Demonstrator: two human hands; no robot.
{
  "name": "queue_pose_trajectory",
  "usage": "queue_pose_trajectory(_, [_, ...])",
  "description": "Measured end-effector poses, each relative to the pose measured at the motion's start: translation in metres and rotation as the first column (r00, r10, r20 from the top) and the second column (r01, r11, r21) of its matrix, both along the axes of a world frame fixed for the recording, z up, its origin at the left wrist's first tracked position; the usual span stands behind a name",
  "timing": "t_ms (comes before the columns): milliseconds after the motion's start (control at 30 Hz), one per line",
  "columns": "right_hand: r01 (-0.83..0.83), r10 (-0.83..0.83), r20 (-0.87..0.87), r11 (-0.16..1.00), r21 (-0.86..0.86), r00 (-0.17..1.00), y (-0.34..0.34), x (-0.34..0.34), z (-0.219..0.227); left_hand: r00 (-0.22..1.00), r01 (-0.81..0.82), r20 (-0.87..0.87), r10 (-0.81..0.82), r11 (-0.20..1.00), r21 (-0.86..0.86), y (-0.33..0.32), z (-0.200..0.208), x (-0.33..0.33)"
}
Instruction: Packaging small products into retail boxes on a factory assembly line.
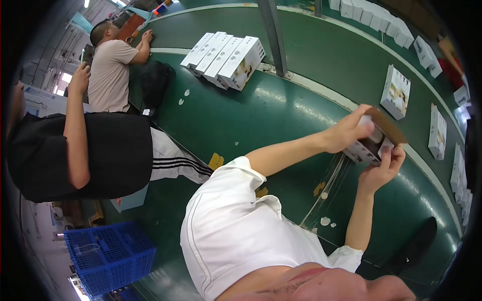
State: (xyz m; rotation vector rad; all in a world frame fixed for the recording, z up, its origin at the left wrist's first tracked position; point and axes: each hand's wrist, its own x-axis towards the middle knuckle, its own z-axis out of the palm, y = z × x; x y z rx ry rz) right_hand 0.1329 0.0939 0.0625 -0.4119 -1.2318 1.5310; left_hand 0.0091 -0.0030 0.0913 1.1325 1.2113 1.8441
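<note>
An opened white printed carton (360, 151) with a brown inner flap (386, 124) is between my hands over the green bench. My left hand (349, 131) closes on the carton's upper left side, its thumb at the opening and slightly blurred. From the lower right, my right hand (384, 168) grips the near edge, fingers bent around it. Something white shows inside the opening, but I cannot make out what it is. Farther left on the bench, several closed white cartons (228, 59) lie in a leaning row.
Beyond the bench runs a green conveyor belt (326, 47) carrying white cartons (395, 93). A metal post (273, 37) rises at the belt's edge. Two people are at the left, one in black (105, 155), one in beige (111, 75). A blue crate (110, 256) stands at the lower left.
</note>
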Motion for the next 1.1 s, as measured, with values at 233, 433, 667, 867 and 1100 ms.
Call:
queue_pose_trajectory(233, [0.143,-0.139,0.044,0.983,-0.113,0.989,-0.01,0.001,0.009,0.997,0.035,0.065,-0.028,0.994,-0.102,0.014,0.006,0.009])
queue_pose_trajectory(433, [0.131,-0.147,0.14,0.985,0.116,0.979,0.011,0.0,0.008,0.861,-0.281,-0.406,0.307,0.952,0.123,0.028,-0.004,0.004])
queue_pose_trajectory(667, [-0.006,-0.041,0.039,0.604,0.797,0.998,0.046,0.007,0.015,0.5,-0.189,-0.618,0.606,0.773,0.605,0.023,-0.03,-0.013])
queue_pose_trajectory(867, [0.179,-0.17,-0.085,0.672,0.719,0.982,0.044,0.002,0.004,0.629,-0.314,-0.5,0.595,0.783,0.536,0.036,-0.037,0.017])
queue_pose_trajectory(1100, [0.147,-0.114,-0.094,0.694,0.705,0.989,0.044,0.0,0.013,0.669,-0.367,-0.471,0.575,0.807,0.463,0.025,-0.025,0.018])
